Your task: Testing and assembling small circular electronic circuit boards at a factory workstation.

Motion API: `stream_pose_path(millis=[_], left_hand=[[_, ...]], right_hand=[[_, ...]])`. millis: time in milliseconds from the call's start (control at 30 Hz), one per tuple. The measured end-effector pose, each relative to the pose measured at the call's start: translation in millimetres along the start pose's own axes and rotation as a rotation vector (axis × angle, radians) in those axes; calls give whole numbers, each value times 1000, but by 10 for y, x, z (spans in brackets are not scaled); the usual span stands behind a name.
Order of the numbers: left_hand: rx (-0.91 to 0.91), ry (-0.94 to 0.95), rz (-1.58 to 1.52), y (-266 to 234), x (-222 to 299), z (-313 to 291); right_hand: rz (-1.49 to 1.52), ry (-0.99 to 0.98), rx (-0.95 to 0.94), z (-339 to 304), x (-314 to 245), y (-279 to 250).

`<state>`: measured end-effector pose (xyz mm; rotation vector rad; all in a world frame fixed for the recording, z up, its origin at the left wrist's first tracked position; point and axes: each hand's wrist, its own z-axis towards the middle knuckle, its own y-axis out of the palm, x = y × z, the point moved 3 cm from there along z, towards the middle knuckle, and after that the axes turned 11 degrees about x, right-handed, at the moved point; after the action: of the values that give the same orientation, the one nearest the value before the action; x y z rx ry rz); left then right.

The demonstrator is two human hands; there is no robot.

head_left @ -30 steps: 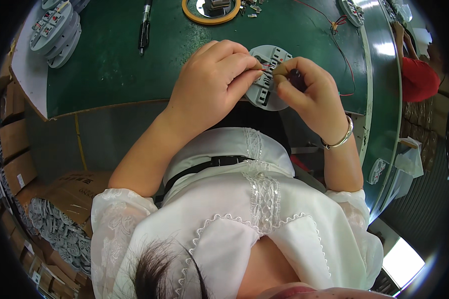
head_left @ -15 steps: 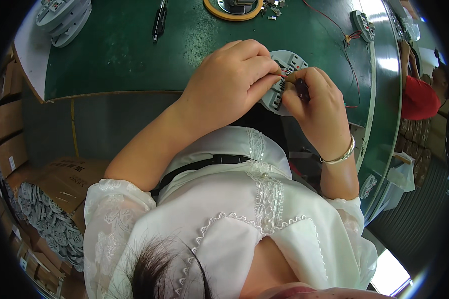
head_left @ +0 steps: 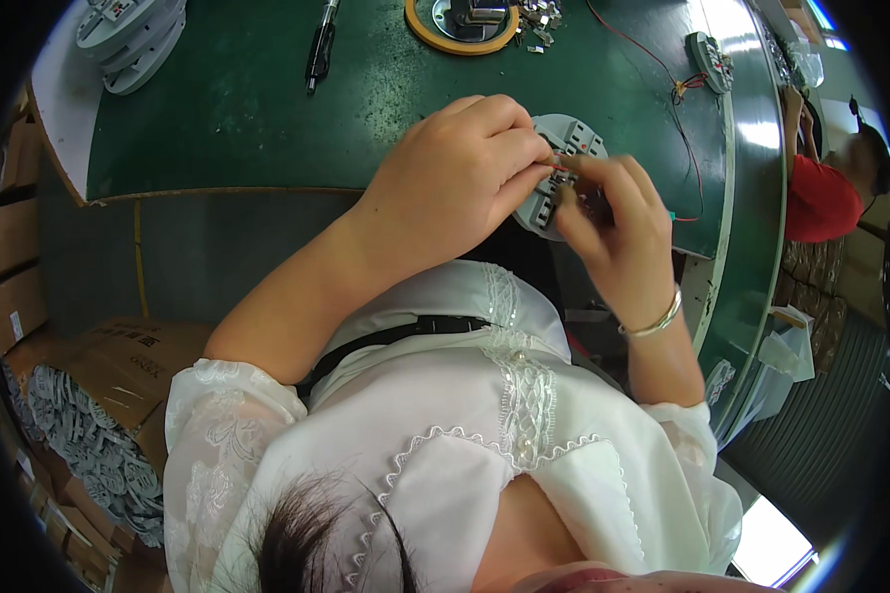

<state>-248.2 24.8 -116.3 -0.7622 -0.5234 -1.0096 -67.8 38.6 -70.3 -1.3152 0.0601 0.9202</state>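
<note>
At the table's near edge lies a round light-grey plastic housing [head_left: 576, 132] with slots and small metal parts inside, partly covered by both hands. My left hand [head_left: 465, 163] reaches over its left side, thumb and forefinger pinched on a thin red wire [head_left: 561, 168]. Across the housing's right side, my right hand [head_left: 623, 227] has its forefinger stretched toward that wire and its thumb apart from it. A dark rounded handle [head_left: 593, 206] sits in the curl of its fingers, blurred; its tip is hidden.
On the green table [head_left: 247, 128] are a black pen [head_left: 318, 54], an orange-rimmed round fixture [head_left: 465, 44], small metal pieces [head_left: 539, 22] and stacked grey housings [head_left: 133, 44]. A wired housing [head_left: 710, 61] lies right. Beyond sits a person in red [head_left: 823, 201]. Grey parts fill a carton [head_left: 94, 445].
My right hand has shifted slightly down, its thumb and forefinger now spread wider. My left hand stays pinched on the wire. The housing appears a little lower in view.
</note>
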Motion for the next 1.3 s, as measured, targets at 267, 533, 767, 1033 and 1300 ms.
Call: stream_pose_path(millis=[267, 533, 767, 1033, 1300], left_hand=[[54, 26, -43, 113, 32, 77], [43, 32, -72, 289, 80, 93], [67, 71, -65, 272, 41, -36], [47, 89, -101, 242, -53, -163], [77, 110, -72, 211, -74, -316]], right_hand=[[-158, -192, 174, -108, 32, -88], [67, -57, 177, -106, 312, -162], [-3, -274, 191, -180, 263, -86], [-43, -134, 57, -233, 217, 53], [-164, -302, -20, -418, 117, 53]])
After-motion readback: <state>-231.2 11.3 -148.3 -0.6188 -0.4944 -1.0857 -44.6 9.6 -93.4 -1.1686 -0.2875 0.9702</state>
